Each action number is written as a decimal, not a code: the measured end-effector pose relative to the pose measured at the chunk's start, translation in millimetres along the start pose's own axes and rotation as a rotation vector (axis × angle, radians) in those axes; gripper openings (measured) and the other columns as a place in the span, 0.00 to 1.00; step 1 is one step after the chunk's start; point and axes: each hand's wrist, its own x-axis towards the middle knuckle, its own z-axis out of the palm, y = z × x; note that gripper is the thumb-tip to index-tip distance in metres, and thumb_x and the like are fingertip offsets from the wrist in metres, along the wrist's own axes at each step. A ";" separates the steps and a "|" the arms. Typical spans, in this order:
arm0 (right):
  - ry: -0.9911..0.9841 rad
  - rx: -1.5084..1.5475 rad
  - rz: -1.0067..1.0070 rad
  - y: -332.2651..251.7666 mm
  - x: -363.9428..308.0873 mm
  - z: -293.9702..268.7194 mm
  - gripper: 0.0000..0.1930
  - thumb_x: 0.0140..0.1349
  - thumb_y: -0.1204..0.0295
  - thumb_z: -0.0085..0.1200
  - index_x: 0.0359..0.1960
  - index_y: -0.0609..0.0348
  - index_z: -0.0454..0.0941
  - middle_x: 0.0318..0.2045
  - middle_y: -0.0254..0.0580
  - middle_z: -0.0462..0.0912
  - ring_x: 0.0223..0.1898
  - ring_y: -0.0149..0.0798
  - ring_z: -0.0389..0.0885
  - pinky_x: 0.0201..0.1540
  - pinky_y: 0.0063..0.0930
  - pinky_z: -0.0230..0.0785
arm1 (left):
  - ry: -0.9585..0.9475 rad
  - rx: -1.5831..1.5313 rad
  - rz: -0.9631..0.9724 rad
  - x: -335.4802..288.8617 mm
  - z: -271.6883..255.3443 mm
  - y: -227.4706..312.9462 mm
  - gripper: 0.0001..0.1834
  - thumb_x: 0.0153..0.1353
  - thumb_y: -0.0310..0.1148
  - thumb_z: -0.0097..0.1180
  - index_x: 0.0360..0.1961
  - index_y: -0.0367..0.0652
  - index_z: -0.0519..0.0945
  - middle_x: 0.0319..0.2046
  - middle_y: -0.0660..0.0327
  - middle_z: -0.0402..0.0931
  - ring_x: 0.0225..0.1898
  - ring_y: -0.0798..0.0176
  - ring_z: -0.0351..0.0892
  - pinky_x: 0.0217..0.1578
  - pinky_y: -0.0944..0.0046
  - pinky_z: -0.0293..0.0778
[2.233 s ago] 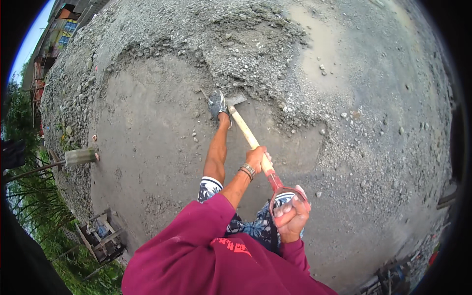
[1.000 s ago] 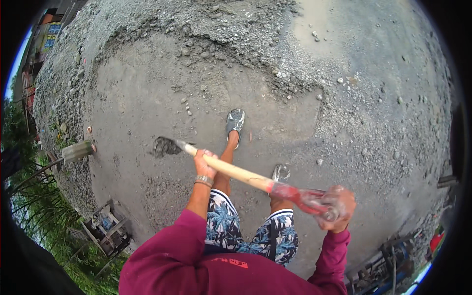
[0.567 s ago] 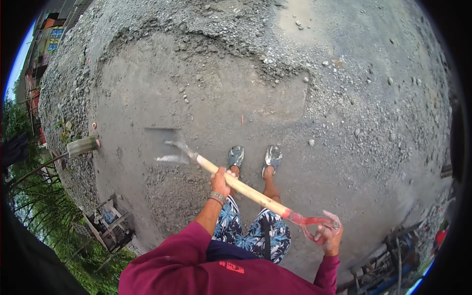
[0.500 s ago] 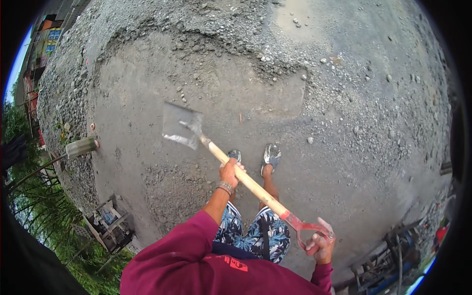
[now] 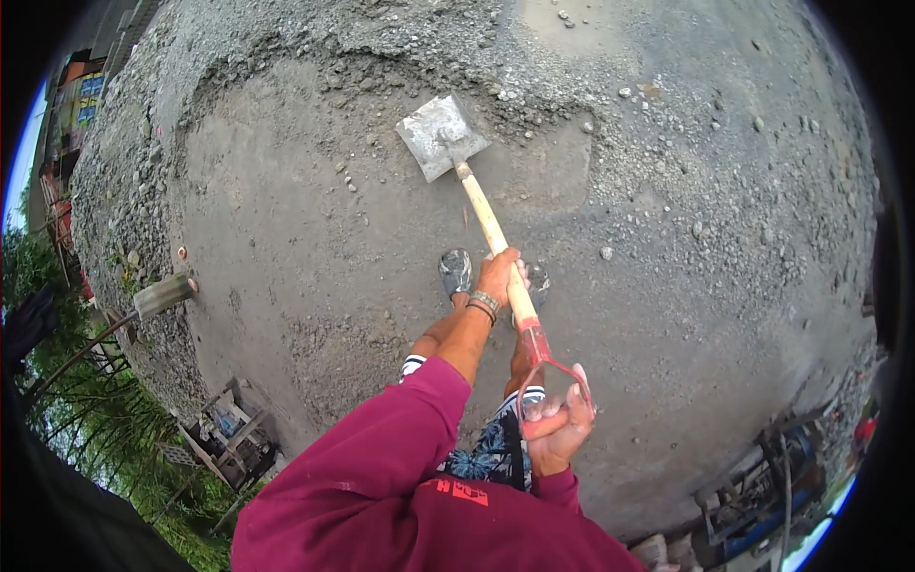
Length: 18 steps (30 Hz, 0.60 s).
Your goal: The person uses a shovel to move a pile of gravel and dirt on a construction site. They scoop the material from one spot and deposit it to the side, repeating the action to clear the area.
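Note:
A shovel [image 5: 440, 135] with a square grey metal blade reaches forward from my body, its blade near the edge of the loose gravel [image 5: 329, 59]. My left hand [image 5: 499, 276] is wrapped round the pale wooden shaft at about its middle, with a metal band on that wrist. At the near end, my right hand [image 5: 560, 425] closes round the crossbar of the red D-shaped grip, one finger lying along the frame. No load shows on the blade's upper face. Whether the blade touches the ground I cannot tell.
My feet stand on a flat grey patch of ground [image 5: 276, 191]. Gravel rises along its far edge, with a shallow puddle [image 5: 572, 29] beyond. A post with a cylindrical block [image 5: 164, 296] stands at left. Wooden framework [image 5: 229, 434] lies lower left; a cluttered pile [image 5: 762, 486] lies lower right.
The shovel blade has swung from the left to farther ahead and rightward. Both hands have kept their hold; my right hand has moved left and nearer my body.

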 end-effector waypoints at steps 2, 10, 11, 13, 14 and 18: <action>0.023 0.015 0.001 -0.7 -15.2 0.0 0.28 0.65 0.70 0.50 0.65 0.62 0.58 0.14 0.37 0.69 0.13 0.35 0.68 0.19 0.32 0.68 | 0.043 0.056 -0.039 -6.6 0.6 -2.6 0.08 0.57 0.31 0.55 0.32 0.41 0.69 0.19 0.60 0.69 0.16 0.62 0.72 0.14 0.56 0.73; -0.146 -0.009 -0.117 4.3 40.8 112.0 0.25 0.65 0.72 0.48 0.63 0.64 0.60 0.13 0.36 0.69 0.12 0.33 0.70 0.17 0.31 0.69 | 0.060 0.145 -0.006 45.5 52.2 102.4 0.07 0.57 0.29 0.53 0.30 0.36 0.69 0.19 0.57 0.71 0.17 0.59 0.73 0.15 0.53 0.75; -0.156 0.046 -0.050 -0.5 67.7 129.2 0.25 0.65 0.72 0.48 0.63 0.63 0.60 0.14 0.36 0.69 0.12 0.33 0.70 0.17 0.31 0.69 | 0.130 0.149 0.050 68.5 64.8 126.6 0.08 0.55 0.28 0.53 0.29 0.34 0.70 0.18 0.56 0.71 0.16 0.59 0.74 0.16 0.54 0.75; -0.178 0.146 0.056 -34.4 118.2 144.2 0.24 0.65 0.72 0.48 0.63 0.63 0.60 0.14 0.35 0.69 0.13 0.33 0.71 0.17 0.31 0.69 | 0.228 0.151 0.162 90.9 94.1 128.1 0.08 0.53 0.28 0.53 0.29 0.33 0.70 0.17 0.56 0.71 0.15 0.59 0.73 0.15 0.55 0.75; -0.127 0.112 0.045 -30.3 114.3 123.2 0.24 0.65 0.72 0.48 0.62 0.61 0.62 0.14 0.35 0.69 0.14 0.33 0.71 0.17 0.31 0.69 | 0.188 0.158 0.130 86.9 87.6 107.2 0.08 0.54 0.28 0.53 0.29 0.35 0.69 0.17 0.57 0.70 0.15 0.60 0.73 0.15 0.55 0.75; -0.095 -0.011 0.050 14.7 86.8 62.7 0.27 0.61 0.73 0.49 0.63 0.59 0.61 0.15 0.37 0.70 0.14 0.36 0.70 0.20 0.36 0.71 | 0.136 0.230 0.074 72.9 48.9 90.4 0.08 0.58 0.30 0.54 0.32 0.39 0.67 0.18 0.60 0.69 0.15 0.62 0.72 0.13 0.56 0.73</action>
